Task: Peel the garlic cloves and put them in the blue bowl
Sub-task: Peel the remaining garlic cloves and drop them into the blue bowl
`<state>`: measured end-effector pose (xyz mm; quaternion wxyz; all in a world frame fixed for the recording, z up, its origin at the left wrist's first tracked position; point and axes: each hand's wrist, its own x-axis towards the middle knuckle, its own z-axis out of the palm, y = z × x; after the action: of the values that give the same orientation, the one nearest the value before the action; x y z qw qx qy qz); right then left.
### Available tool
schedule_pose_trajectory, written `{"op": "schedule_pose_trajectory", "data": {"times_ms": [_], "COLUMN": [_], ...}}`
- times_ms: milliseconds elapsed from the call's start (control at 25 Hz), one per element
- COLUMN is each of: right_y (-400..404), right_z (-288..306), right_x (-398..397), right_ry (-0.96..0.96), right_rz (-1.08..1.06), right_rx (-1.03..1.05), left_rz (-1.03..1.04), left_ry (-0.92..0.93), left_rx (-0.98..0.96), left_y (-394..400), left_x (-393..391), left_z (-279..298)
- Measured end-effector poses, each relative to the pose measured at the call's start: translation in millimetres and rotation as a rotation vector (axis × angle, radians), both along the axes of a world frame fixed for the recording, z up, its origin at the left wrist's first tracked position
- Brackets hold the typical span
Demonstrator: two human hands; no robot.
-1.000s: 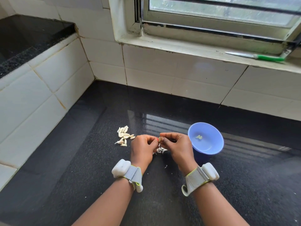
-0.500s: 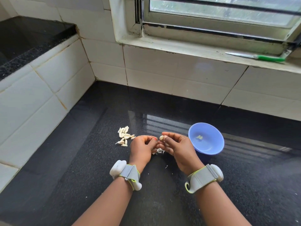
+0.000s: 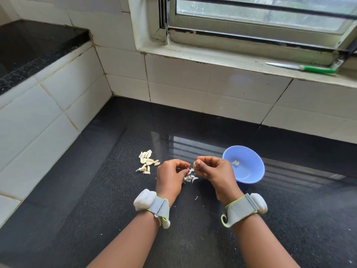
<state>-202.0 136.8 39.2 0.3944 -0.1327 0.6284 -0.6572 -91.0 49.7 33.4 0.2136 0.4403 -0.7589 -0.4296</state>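
pale garlic clove (image 3: 195,164) pinched in curled right hand (image 3: 214,171) fingers; left hand (image 3: 170,176) fingers curled, grip unclear.

A black speckled granite countertop (image 3: 96,219) carries a round blue plastic bowl (image 3: 249,171); left of it lie white papery garlic skins (image 3: 190,178), farther left unpeeled pale garlic cloves (image 3: 147,161).

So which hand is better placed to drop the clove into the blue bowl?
Right. The right hand already pinches the clove and is beside the blue bowl; the left hand is farther away.
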Motion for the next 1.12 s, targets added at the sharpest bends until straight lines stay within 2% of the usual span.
{"op": "schedule_pose_trajectory", "data": {"times_ms": [80,200,400,560,680,1120], "right_y": [0.8,-0.4,-3.4,-4.7,-4.3,-5.6], "right_z": [-0.4,-1.4,-4.4,-6.1,-3.7,2.3], "right_x": [-0.9,-0.2,-1.3,0.7,1.8,0.6], "right_ry": [0.031,0.125,0.25,0.365,0.493,0.647], "right_rz": [0.031,0.079,0.061,0.031,0.098,0.17], "right_rx": [0.017,0.042,0.085,0.182,0.262,0.314], "left_rz": [0.006,0.027,0.05,0.102,0.102,0.064], "left_ry": [0.075,0.253,0.398,0.431,0.426,0.419], "left_rx": [0.096,0.337,0.581,0.601,0.579,0.513], "left_y": [-0.1,2.1,3.2,4.6,4.3,2.0], "left_x": [-1.8,-5.0,-5.4,-6.7,-6.7,-2.6], "left_z": [-0.9,0.6,3.8,2.2,0.2,-1.8]}}
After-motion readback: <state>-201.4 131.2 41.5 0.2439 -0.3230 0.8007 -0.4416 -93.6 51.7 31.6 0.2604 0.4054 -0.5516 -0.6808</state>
